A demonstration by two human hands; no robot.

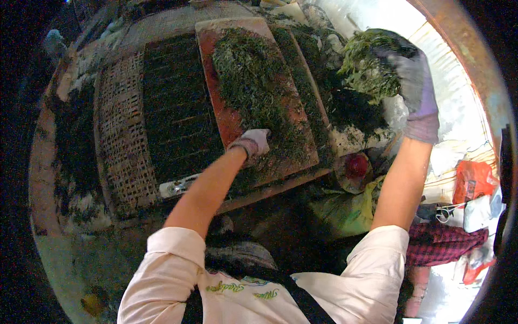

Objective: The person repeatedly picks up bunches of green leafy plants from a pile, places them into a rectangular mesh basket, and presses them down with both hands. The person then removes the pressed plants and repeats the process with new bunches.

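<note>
My gloved right hand (417,83) is raised at the right, shut on a bunch of green, leafy plant matter (364,67). The bunch is slightly blurred. Ahead of me lies a flat, reddish board (222,117), tilted in view. A long heap of darker green plant matter (249,67) spreads along it, thinning into loose bits near its front end. My gloved left hand (255,141) rests at the near end of this heap, fingers curled down. Its fingertips are hidden, so whether it grips any of the plants cannot be told.
Left of the board are a dark slatted panel (176,93) and a woven lattice strip (121,133). A round object with a red centre (357,166) and a yellow-green sack (344,214) stand near my right arm. Farther right lie an orange-red plastic bag (471,182) and a checked cloth (443,245).
</note>
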